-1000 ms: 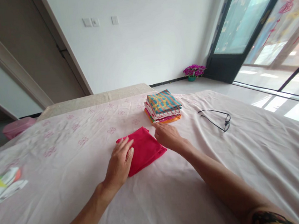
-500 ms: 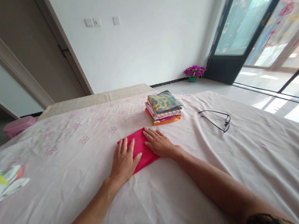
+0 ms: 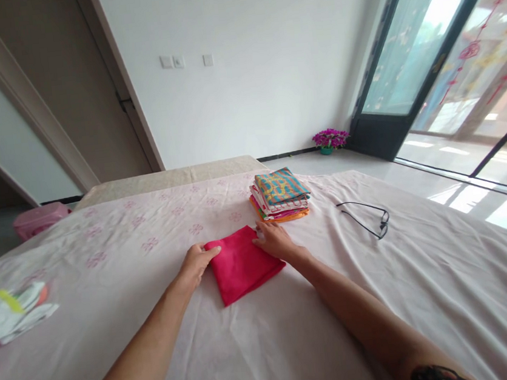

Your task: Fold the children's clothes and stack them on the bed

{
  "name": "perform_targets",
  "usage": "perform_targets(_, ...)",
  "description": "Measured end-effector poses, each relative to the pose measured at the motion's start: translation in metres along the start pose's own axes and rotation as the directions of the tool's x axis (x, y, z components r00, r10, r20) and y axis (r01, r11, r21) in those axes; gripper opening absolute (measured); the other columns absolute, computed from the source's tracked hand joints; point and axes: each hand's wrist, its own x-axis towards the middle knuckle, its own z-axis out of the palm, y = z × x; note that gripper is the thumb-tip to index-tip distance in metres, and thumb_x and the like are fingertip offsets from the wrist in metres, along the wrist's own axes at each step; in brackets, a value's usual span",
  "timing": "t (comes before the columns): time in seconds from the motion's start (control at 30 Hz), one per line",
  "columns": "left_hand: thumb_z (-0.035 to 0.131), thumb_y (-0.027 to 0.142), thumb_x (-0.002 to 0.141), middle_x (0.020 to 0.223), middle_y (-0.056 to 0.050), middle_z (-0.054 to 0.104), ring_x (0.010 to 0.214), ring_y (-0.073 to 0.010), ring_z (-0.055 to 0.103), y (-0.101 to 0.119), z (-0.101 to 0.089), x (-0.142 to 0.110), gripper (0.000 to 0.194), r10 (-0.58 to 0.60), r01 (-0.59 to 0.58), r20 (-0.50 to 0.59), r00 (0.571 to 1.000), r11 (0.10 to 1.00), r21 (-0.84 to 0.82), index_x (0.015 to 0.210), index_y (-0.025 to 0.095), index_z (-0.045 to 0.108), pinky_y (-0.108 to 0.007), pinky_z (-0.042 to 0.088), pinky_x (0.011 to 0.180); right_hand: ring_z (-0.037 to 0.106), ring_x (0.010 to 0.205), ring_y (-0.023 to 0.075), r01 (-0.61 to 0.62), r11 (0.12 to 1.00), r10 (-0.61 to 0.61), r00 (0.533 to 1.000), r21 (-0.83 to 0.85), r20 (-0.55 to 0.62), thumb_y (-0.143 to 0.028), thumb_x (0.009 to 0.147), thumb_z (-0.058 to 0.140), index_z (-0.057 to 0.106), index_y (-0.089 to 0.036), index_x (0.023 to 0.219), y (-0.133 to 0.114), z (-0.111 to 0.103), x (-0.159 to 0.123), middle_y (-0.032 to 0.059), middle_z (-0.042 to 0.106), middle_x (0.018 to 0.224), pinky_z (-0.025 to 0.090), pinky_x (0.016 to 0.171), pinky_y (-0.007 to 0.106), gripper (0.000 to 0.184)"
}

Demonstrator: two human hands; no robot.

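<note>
A folded red cloth (image 3: pixel 244 270) lies flat in front of me on the bedsheet. My left hand (image 3: pixel 196 263) pinches its left edge, thumb on top and fingers tucked underneath. At the far right edge, my right hand (image 3: pixel 275 239) has its thumb and curled fingers closed on the cloth; the fingertips are partly hidden. Just beyond that hand stands a stack of folded cloths (image 3: pixel 281 188), with a teal and orange patterned one on top and white, pink and orange layers below.
Black-framed glasses (image 3: pixel 379 224) lie on the wrinkled pale sheet (image 3: pixel 342 326) to the right. White garments (image 3: pixel 15 314) with a yellow strip lie at far left. A pink stool (image 3: pixel 41 219) stands beyond the left edge, and purple flowers (image 3: pixel 331 139) sit by the wall.
Both hands were lying flat on the red cloth half a second ago. Now they have moved outward to its edges, with fingers closed there. The view has tilted slightly upward.
</note>
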Motion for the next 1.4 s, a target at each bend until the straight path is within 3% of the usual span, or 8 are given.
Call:
perform_targets(0.27,0.075,0.029,0.063,0.082,-0.004,0.072,0.075,-0.0194,0.066,0.0,0.015,-0.025,0.032,0.184,-0.185,0.021,0.983,0.977,0.106,0.092,0.016,0.07,-0.031,0.05,0.075,0.057,0.071,0.0142,-0.098,0.917,-0.011,0.963,0.387,0.271,-0.02,0.064,0.068,0.065,-0.016,0.097,0.014,0.002,0.021,-0.0017,0.065,0.079,0.039,0.062,0.023,0.034)
perform_targets(0.47,0.059,0.017,0.072,0.09,-0.004,0.066,0.091,-0.0194,0.063,-0.018,0.012,-0.039,0.015,0.565,-0.529,0.069,0.822,0.715,0.457,0.084,0.022,0.068,-0.031,0.048,0.089,0.054,0.066,0.0123,-0.049,0.618,-0.179,0.963,0.785,0.201,-0.02,0.065,0.068,0.062,-0.015,0.078,0.02,0.0,0.006,-0.0031,0.063,0.071,0.04,0.063,0.022,0.015)
perform_targets(0.67,0.057,0.033,0.082,0.1,-0.005,0.071,0.096,-0.0209,0.066,-0.024,0.011,-0.035,0.026,0.498,-0.456,0.006,0.867,0.79,0.41,0.104,0.02,0.061,-0.034,0.049,0.092,0.06,0.073,0.0146,-0.075,0.422,-0.28,0.937,0.903,0.208,-0.03,0.067,0.076,0.062,-0.016,0.085,0.014,-0.006,0.002,-0.0002,0.067,0.08,0.045,0.069,0.024,0.026)
perform_targets(0.9,0.061,0.039,0.079,0.099,-0.007,0.07,0.093,-0.0226,0.067,-0.015,-0.033,0.0,0.045,0.396,-0.295,-0.226,0.89,0.877,0.379,0.117,0.016,0.057,-0.038,0.053,0.088,0.058,0.061,0.0108,-0.225,0.547,-0.023,0.959,0.806,0.283,-0.028,0.074,0.071,0.062,-0.018,0.099,-0.011,0.007,0.022,-0.0007,0.066,0.075,0.039,0.051,0.019,0.029)
perform_targets(1.0,0.062,0.033,0.078,0.111,-0.012,0.066,0.105,-0.0267,0.063,-0.009,-0.056,-0.001,0.05,0.515,-0.246,-0.217,0.829,0.685,0.686,0.125,0.016,0.054,-0.044,0.048,0.098,0.059,0.063,0.0112,-0.267,0.596,0.059,0.955,0.757,0.29,-0.025,0.075,0.071,0.064,-0.018,0.104,-0.007,0.012,0.025,0.0002,0.066,0.075,0.039,0.05,0.019,0.031)
perform_targets(1.07,0.06,0.032,0.082,0.119,-0.013,0.063,0.113,-0.028,0.059,-0.008,-0.057,-0.014,0.045,0.631,-0.314,-0.076,0.772,0.483,0.817,0.124,0.017,0.056,-0.046,0.044,0.102,0.057,0.061,0.0099,-0.258,0.612,0.052,0.956,0.747,0.287,-0.023,0.072,0.072,0.066,-0.017,0.099,0.001,0.015,0.021,-0.0002,0.066,0.073,0.038,0.05,0.018,0.029)
perform_targets(1.2,0.054,0.031,0.091,0.11,-0.007,0.066,0.107,-0.0223,0.06,-0.01,-0.023,-0.044,0.022,0.659,-0.536,0.265,0.704,0.249,0.807,0.109,0.023,0.064,-0.038,0.047,0.098,0.055,0.063,0.0095,-0.16,0.639,-0.12,0.946,0.753,0.302,-0.024,0.067,0.073,0.069,-0.015,0.089,0.018,0.01,0.008,0.0006,0.068,0.078,0.039,0.054,0.019,0.025)
perform_targets(1.4,0.066,0.026,0.083,0.1,-0.006,0.067,0.1,-0.023,0.061,-0.014,0.024,-0.051,0.022,0.504,-0.475,0.37,0.78,0.093,0.875,0.104,0.022,0.067,-0.036,0.048,0.09,0.057,0.072,0.0125,-0.065,0.694,-0.292,0.885,0.717,0.362,-0.035,0.069,0.077,0.069,-0.015,0.094,0.023,-0.014,-0.018,0.0007,0.066,0.081,0.043,0.065,0.023,0.033)
